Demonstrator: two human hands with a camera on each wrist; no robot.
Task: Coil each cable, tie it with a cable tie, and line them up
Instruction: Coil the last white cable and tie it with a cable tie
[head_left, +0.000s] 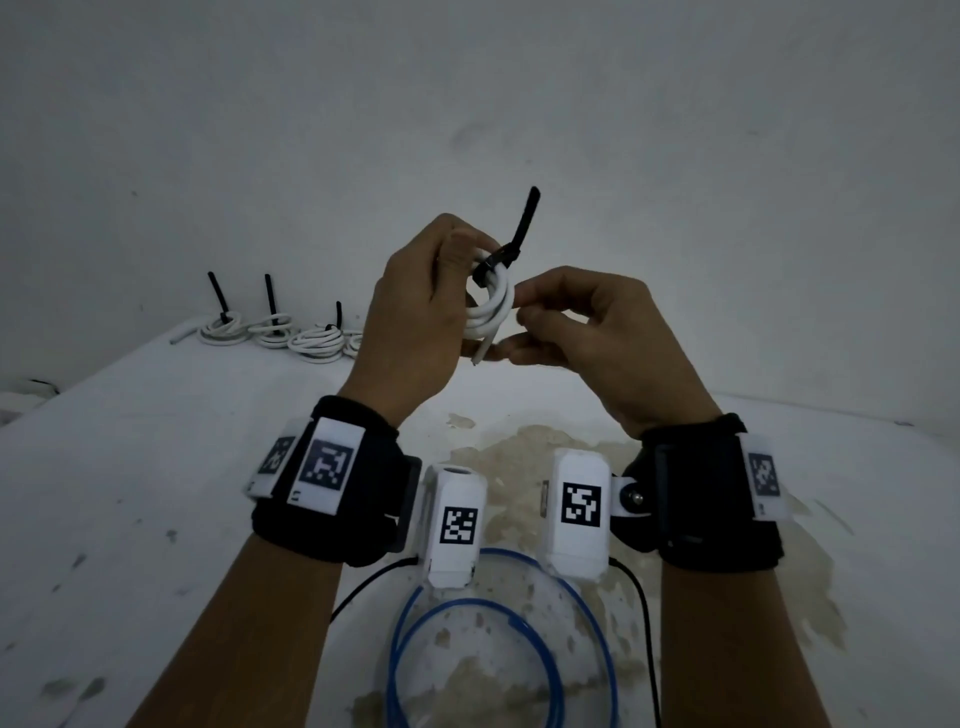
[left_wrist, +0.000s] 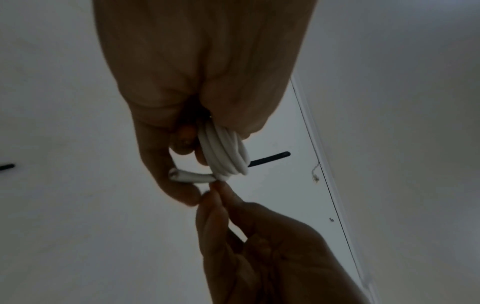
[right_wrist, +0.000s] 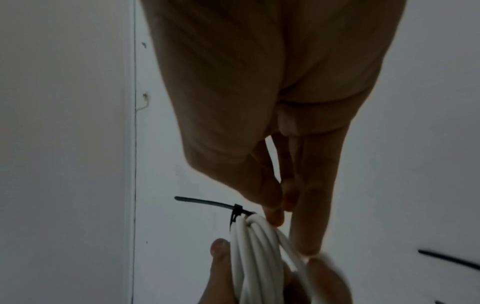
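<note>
Fingers of the left hand (head_left: 415, 301) curl round a small white cable coil (head_left: 491, 306), holding it up in the air above the white table (head_left: 156, 467), with the thumb pressed at the top of the loops. The coil is made of several tight turns of smooth, round white cable, and its cut end (head_left: 479, 357) pokes out at the bottom, just by the left fingertips. A black cable tie (head_left: 511, 249) is cinched round the top of the coil; its head sits against the loops and its long free tail sticks straight up and a little to the right. The right hand (head_left: 582, 332) is beside the coil with its fingers loosely bent, thumb and forefinger tips close together and touching the coil's right edge; whether they pinch the cable cannot be told. At the far left edge of the table three tied white coils (head_left: 275, 332) lie in a row, touching one another, each with a black tie tail standing upright. A loose blue cable (head_left: 519, 629) lies in wide loops on the stained near part of the table, below the wrists.
</note>
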